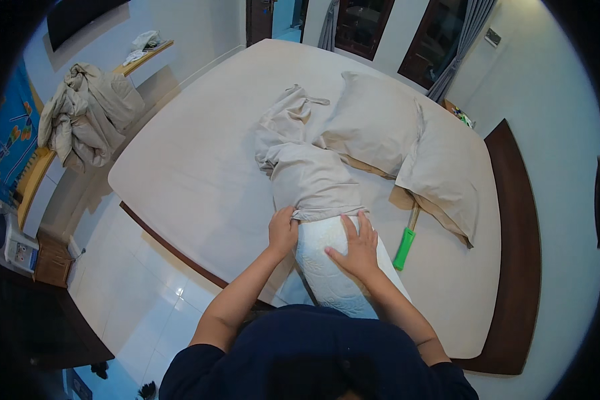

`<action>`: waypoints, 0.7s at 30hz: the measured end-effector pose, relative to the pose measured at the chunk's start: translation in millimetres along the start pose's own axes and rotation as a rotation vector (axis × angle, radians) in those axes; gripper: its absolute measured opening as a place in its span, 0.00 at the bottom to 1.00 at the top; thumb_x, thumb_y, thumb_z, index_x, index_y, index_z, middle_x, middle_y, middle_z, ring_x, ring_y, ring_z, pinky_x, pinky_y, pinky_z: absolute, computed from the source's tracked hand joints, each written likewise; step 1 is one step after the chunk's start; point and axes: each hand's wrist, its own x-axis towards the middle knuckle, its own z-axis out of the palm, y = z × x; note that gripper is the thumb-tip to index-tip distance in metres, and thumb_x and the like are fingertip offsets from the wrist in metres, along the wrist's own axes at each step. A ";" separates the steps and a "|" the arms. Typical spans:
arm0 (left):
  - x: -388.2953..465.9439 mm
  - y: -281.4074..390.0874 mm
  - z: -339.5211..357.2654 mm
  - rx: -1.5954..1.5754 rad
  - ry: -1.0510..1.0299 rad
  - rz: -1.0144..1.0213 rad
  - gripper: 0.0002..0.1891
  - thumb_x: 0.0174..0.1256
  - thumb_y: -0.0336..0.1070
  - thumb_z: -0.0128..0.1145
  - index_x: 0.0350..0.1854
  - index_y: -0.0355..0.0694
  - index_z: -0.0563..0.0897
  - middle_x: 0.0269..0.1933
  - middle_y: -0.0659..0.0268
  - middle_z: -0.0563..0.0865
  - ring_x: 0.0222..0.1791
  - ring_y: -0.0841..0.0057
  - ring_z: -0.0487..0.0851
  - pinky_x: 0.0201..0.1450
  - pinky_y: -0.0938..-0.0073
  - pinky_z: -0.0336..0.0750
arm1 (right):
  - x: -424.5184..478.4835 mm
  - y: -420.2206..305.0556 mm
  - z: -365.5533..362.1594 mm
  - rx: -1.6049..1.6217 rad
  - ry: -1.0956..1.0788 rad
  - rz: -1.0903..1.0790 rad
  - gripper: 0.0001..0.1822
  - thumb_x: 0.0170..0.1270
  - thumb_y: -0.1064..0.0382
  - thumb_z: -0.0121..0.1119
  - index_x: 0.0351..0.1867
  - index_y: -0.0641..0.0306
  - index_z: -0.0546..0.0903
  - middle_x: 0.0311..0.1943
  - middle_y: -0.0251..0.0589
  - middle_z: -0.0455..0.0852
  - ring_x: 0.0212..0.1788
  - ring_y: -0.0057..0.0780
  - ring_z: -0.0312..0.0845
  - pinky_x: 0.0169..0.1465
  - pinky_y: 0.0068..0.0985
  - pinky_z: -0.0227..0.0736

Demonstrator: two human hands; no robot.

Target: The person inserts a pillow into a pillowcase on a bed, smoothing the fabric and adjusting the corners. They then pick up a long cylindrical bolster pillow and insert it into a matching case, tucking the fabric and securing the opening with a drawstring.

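Observation:
A white quilted bolster [325, 265] lies in front of me, its near end against my body. Its far part is inside a beige fabric cover [315, 180], which bunches and twists toward the far end. My left hand [283, 232] pinches the left side of the cover's open hem. Spread flat on the bolster, my right hand [357, 245] has its fingertips at the hem on the right; it grips nothing that I can see.
Two beige pillows [375, 125] [437, 175] lie on the bed [195, 145]. A green-handled tool [405, 248] sticks out from under the nearer one. A dark wooden headboard [515, 250] stands at right. A crumpled beige quilt [90, 115] rests on a wall shelf [147, 58] at left.

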 end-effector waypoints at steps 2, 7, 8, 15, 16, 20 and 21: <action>-3.8 4.9 3.3 -0.016 -0.051 -0.003 0.07 0.58 0.32 0.53 0.35 0.36 0.79 0.35 0.52 0.81 0.40 0.51 0.78 0.45 0.55 0.71 | 2.1 23.1 23.9 0.059 0.124 0.032 0.43 0.51 0.43 0.67 0.67 0.54 0.65 0.67 0.61 0.57 0.69 0.58 0.52 0.66 0.52 0.51; -58.7 41.9 7.3 -0.069 -0.391 0.187 0.07 0.58 0.34 0.54 0.29 0.36 0.77 0.31 0.55 0.81 0.34 0.49 0.78 0.37 0.53 0.71 | 12.6 63.1 50.7 0.120 0.191 0.092 0.40 0.48 0.51 0.69 0.65 0.53 0.67 0.67 0.62 0.58 0.68 0.57 0.53 0.67 0.49 0.50; -67.6 51.6 6.0 -0.062 -0.489 0.234 0.07 0.58 0.35 0.54 0.30 0.36 0.77 0.31 0.55 0.81 0.34 0.50 0.78 0.38 0.53 0.71 | 12.7 71.3 55.2 0.104 0.172 0.078 0.40 0.47 0.54 0.69 0.65 0.53 0.67 0.67 0.61 0.58 0.69 0.57 0.53 0.66 0.49 0.50; -79.8 35.3 0.3 -0.072 -0.400 0.195 0.10 0.55 0.37 0.60 0.35 0.37 0.77 0.34 0.53 0.80 0.38 0.52 0.78 0.40 0.54 0.71 | 21.9 60.0 53.5 0.197 0.226 -0.244 0.21 0.46 0.65 0.65 0.46 0.54 0.79 0.58 0.49 0.71 0.64 0.49 0.62 0.64 0.43 0.56; -80.1 29.5 -2.2 -0.065 -0.337 0.186 0.11 0.54 0.36 0.60 0.35 0.36 0.77 0.33 0.53 0.79 0.38 0.52 0.78 0.40 0.54 0.71 | 21.2 58.0 52.3 0.216 0.230 -0.239 0.19 0.46 0.66 0.64 0.44 0.55 0.79 0.56 0.47 0.73 0.63 0.48 0.64 0.64 0.42 0.56; -92.0 6.7 -5.4 0.078 -0.217 0.084 0.13 0.52 0.35 0.60 0.39 0.36 0.76 0.37 0.53 0.79 0.40 0.52 0.77 0.43 0.53 0.68 | 17.9 57.2 45.4 0.308 0.231 -0.244 0.15 0.48 0.68 0.62 0.40 0.57 0.80 0.52 0.44 0.76 0.59 0.46 0.68 0.62 0.40 0.59; -91.9 5.3 -5.9 0.104 -0.223 0.062 0.14 0.51 0.35 0.60 0.39 0.36 0.76 0.37 0.53 0.79 0.41 0.52 0.76 0.44 0.53 0.68 | 16.1 59.9 44.2 0.336 0.224 -0.251 0.14 0.48 0.68 0.62 0.40 0.57 0.80 0.51 0.44 0.77 0.58 0.46 0.69 0.61 0.40 0.59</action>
